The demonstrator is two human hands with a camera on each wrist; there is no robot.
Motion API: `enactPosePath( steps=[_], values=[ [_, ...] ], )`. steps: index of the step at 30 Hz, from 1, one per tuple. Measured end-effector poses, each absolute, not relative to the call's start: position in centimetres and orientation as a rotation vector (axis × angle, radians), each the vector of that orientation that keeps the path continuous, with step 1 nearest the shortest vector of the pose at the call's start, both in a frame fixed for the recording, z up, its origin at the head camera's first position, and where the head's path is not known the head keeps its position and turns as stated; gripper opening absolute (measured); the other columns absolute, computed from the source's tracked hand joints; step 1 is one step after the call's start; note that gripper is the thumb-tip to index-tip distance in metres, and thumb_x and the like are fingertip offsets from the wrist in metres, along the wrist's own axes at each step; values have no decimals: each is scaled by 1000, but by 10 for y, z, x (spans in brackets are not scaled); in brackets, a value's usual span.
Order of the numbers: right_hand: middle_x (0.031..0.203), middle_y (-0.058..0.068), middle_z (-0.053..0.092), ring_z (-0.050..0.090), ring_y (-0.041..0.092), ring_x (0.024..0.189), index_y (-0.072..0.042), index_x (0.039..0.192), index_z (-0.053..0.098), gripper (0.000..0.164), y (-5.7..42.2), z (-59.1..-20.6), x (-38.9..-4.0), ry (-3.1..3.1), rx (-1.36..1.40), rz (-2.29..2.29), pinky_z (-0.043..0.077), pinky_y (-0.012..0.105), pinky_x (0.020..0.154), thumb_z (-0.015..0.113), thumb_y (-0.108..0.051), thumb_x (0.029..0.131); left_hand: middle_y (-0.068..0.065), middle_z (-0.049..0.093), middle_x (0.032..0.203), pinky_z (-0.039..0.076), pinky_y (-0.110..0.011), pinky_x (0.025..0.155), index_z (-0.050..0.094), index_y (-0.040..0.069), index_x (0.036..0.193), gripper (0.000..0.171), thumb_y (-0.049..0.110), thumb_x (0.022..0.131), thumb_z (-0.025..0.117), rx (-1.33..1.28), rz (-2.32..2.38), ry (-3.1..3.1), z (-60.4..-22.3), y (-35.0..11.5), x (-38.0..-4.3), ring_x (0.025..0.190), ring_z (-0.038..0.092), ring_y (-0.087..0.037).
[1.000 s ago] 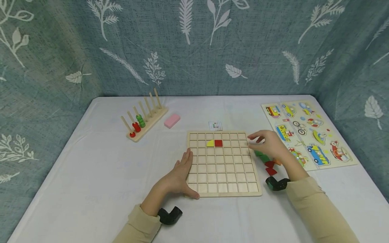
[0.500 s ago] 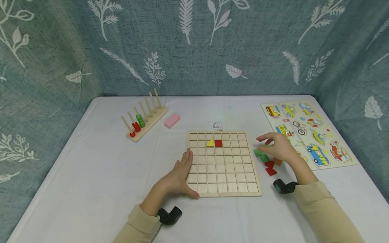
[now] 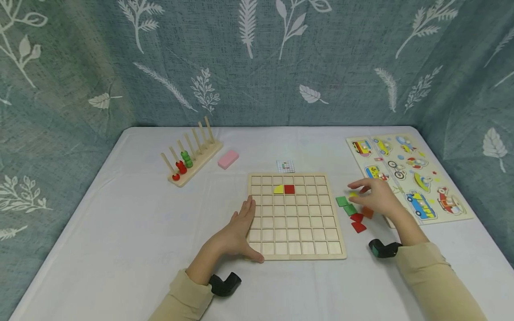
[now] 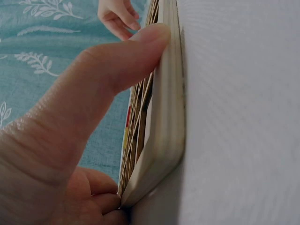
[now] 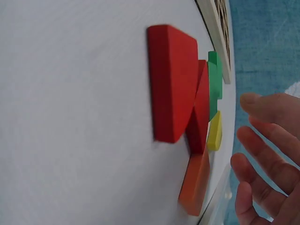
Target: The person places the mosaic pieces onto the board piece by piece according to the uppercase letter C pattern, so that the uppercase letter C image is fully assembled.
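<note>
A: Report the left hand.
B: The left hand [image 3: 233, 234] rests on the grid board [image 3: 297, 223]. Its fingers extend along the left edge; the thumb stands apart from them, on the near rim by the near left corner.

A: Report the right hand.
B: The right hand [image 3: 377, 198] is raised near the yellow block [image 5: 214, 131]. Thumb and fingertips are apart, with nothing between them.

A: Locate the board and blocks.
B: The grid board lies flat on the tabletop [image 3: 120, 214], well apart from the far edge. A yellow tile [image 3: 279, 190] and a red square [image 3: 289, 189] sit side by side in its second row from the far rim. Beside its right edge lie two green blocks [image 3: 342, 201], two red blocks [image 3: 358, 227] and an orange block [image 3: 367, 212].

A: List the remaining items.
B: Picture card [image 3: 286, 166]: beyond the board's far edge. Vehicle puzzle [image 3: 445, 215]: toward the tabletop's far right corner. Peg rack [image 3: 205, 159] and pink block [image 3: 228, 159]: toward the far left corner.
</note>
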State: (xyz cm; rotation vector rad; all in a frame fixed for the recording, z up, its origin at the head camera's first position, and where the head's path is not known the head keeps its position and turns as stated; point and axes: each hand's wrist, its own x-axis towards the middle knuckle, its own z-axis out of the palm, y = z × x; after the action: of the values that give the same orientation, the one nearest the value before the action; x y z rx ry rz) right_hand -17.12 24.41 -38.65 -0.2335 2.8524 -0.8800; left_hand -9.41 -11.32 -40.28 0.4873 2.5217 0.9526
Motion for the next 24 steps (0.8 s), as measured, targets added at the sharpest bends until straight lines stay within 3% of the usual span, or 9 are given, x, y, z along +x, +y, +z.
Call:
enactPosePath(
  steps=[24],
  values=[
    [95,16,60,47,25,78,2,108,64,37,252,-393,-171,2843,-189,-825,43,26,56,72,-13,76,-16,-9,151,5,-45,110,0,-6,143,134,30,50,90,485,943,2522,-403,-113,-94,138,-7,-26]
  ],
)
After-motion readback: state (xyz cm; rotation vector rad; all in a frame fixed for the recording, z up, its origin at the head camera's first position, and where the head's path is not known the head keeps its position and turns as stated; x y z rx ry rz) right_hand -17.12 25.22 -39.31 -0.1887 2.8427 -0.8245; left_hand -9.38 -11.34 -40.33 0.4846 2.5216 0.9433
